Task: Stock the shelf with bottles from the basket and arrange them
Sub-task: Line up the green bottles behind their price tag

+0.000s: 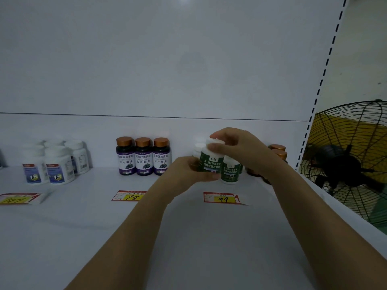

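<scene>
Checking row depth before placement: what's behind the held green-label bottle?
A white-capped bottle peeks out behind the held green-label bottle, and a second green-label bottle stands to its right. The left hand and right hand cover the rest, so row depth cannot be told.

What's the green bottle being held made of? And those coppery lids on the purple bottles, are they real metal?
The green bottle looks like smooth white plastic with a glossy printed label. The coppery lids shine like metal, but may be metal-coated plastic; I cannot tell. The purple bottles look dark and glossy, plastic or glass.
</scene>
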{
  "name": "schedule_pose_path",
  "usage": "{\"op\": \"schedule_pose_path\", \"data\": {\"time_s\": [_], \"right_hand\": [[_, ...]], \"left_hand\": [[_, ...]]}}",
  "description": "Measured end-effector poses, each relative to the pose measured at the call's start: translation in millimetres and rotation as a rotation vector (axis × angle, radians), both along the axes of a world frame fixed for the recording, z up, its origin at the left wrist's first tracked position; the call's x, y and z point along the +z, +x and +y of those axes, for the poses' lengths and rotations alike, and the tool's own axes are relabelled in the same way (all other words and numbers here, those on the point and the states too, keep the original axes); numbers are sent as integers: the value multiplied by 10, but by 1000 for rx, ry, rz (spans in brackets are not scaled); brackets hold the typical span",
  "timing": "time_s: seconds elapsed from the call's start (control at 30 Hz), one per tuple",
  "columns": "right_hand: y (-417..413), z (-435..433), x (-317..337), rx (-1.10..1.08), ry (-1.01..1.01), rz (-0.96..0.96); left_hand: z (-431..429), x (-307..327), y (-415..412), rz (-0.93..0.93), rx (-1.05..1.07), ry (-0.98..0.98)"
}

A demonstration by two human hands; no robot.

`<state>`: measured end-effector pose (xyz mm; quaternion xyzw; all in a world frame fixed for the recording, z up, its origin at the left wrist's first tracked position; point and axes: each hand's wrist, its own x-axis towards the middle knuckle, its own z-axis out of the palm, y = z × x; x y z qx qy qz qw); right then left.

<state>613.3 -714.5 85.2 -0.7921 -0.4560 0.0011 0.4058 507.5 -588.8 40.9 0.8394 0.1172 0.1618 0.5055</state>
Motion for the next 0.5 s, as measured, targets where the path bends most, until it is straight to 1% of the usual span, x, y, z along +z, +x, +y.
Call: {"op": "schedule_pose_path", "data": {"time_s": [0.1,0.17,0.27,0.33,0.4,0.5], "right_hand": [[44,6,72,-46,-16,-68],[101,32,179,-86,-9,-100],[184,115,410,-143,-46,-188],[260,200,527,-182,-119,-244],[339,300,577,-211,-198,-281],[412,437,538,-239,-307,-312]], "left_hand": [[-36,-24,0,-16,15,109],[-44,-74,4,31,38,231],[1,-215,60,197,103,524],[55,-308,103,338,141,662],[99,-368,121,448,131,716],[145,-440,129,539,105,762]]}}
